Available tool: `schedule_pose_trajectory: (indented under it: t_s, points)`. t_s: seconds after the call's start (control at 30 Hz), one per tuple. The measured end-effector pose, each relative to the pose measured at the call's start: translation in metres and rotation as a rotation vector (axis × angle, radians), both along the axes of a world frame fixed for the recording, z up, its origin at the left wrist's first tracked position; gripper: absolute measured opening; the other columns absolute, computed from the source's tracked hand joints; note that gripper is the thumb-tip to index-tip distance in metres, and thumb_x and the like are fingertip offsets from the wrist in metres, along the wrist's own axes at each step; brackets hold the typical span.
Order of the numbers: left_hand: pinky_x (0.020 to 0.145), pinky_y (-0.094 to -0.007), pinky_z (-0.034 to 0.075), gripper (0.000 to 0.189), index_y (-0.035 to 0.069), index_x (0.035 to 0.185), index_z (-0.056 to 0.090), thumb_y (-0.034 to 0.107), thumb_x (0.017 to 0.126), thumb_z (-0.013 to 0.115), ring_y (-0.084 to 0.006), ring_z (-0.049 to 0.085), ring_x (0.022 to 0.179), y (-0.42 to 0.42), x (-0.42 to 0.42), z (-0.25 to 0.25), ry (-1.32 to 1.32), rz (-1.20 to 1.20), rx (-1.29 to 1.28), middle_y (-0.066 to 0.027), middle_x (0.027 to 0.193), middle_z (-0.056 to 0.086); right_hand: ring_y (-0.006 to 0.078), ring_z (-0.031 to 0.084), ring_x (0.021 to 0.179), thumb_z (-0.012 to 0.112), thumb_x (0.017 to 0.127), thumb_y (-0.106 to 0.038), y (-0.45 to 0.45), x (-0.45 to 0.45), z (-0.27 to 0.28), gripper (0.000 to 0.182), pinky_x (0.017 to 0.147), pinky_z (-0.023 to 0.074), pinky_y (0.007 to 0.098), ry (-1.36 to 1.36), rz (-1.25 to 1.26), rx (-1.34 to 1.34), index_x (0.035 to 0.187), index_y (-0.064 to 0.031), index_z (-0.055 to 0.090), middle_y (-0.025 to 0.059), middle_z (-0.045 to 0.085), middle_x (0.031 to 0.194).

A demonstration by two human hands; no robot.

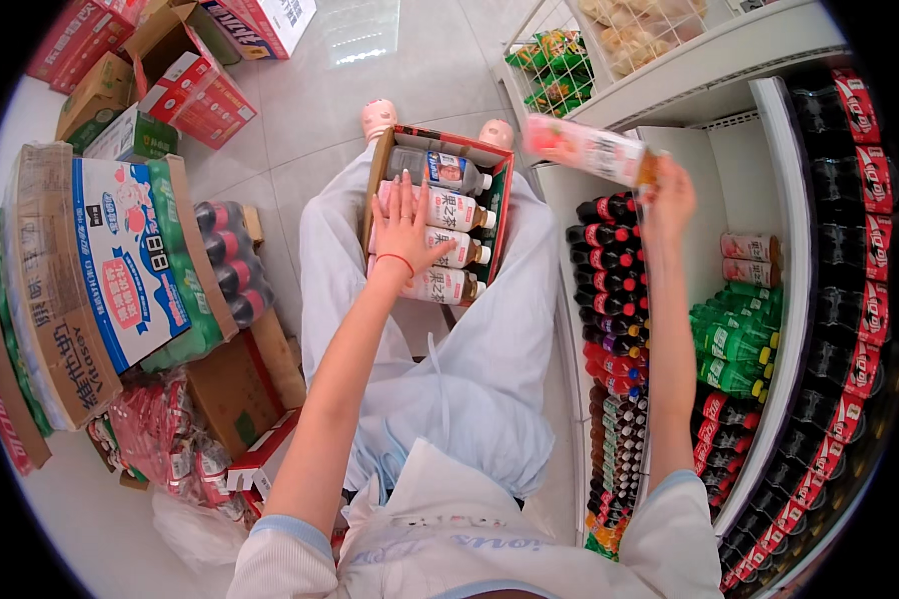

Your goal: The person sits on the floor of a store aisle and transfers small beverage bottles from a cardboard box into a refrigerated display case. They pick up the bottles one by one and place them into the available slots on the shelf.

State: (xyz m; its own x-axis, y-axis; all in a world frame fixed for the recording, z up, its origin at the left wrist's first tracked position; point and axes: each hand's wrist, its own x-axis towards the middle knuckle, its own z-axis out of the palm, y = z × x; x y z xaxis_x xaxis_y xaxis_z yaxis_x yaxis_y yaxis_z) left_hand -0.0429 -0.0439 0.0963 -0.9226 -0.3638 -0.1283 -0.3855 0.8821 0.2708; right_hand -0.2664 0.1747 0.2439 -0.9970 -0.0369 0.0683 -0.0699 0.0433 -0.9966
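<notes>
An open cardboard carton (375,161) stands between the person's knees. It holds several plastic bottles with pink labels, one of them a tea drink bottle (447,286), and a clear bottle with a blue and white label (449,171) at the far end. My left hand (407,238) lies spread, palm down, on the pink-labelled bottles in the carton. Over at the right, my right hand (667,191) grips the capped end of another pink-labelled bottle (584,148), tilted in front of the shelving. Two similar bottles (746,245) lie on the shelf at the right.
Cola bottles (605,254) and green soda bottles (734,333) fill shelves at the right, beside a tall white panel edge (794,224). At the left are stacked drink packs, a white and blue carton (129,254) and an opened box (195,101). Snack bags (558,67) sit in a wire rack.
</notes>
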Motion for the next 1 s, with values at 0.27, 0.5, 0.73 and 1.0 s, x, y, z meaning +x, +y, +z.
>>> schedule_pose_trajectory:
  t_s: [0.27, 0.5, 0.73, 1.0]
  points:
    - [0.100, -0.0524, 0.003, 0.102, 0.001, 0.134, 0.007, 0.064, 0.066, 0.049, -0.0314, 0.004, 0.130, 0.000, 0.001, 0.000, 0.022, -0.007, 0.021, -0.0174, 0.140, 0.001, 0.0081, 0.044, 0.036, 0.061, 0.078, -0.014, -0.100, 0.051, -0.083, 0.018, 0.029, 0.0332, 0.0212, -0.258, 0.328, -0.073, 0.084, -0.0024, 0.050, 0.0034, 0.051, 0.059]
    - [0.101, -0.0508, 0.005, 0.099, 0.001, 0.134, 0.011, 0.059, 0.066, 0.053, -0.0275, 0.006, 0.130, -0.002, 0.001, 0.004, 0.076, 0.026, 0.061, -0.0154, 0.141, 0.003, 0.0112, 0.045, 0.047, 0.060, 0.076, -0.012, -0.100, 0.033, -0.151, 0.014, 0.035, 0.0300, 0.0181, -0.885, 0.318, -0.245, 0.085, -0.0040, 0.053, 0.0039, 0.052, 0.072]
    - [0.100, -0.0534, 0.006, 0.079, 0.013, 0.136, 0.015, 0.047, 0.074, 0.051, -0.0292, 0.011, 0.129, -0.017, -0.021, 0.006, 0.125, -0.022, -0.058, -0.0103, 0.141, 0.008, 0.0134, 0.048, 0.058, 0.047, 0.084, -0.010, -0.107, 0.040, -0.176, 0.023, 0.050, 0.0418, 0.0242, -1.016, 0.418, -0.161, 0.107, -0.0093, 0.053, 0.0046, 0.055, 0.083]
    - [0.100, -0.0527, 0.006, 0.071, 0.025, 0.135, 0.016, 0.052, 0.077, 0.045, -0.0291, 0.008, 0.129, -0.027, -0.044, -0.015, 0.107, -0.004, -0.025, -0.0034, 0.142, 0.006, 0.0174, 0.062, 0.067, 0.045, 0.077, 0.003, -0.089, 0.047, -0.140, 0.032, 0.053, 0.0486, 0.0233, -0.739, 0.613, 0.271, 0.108, -0.0036, 0.050, 0.0083, 0.056, 0.097]
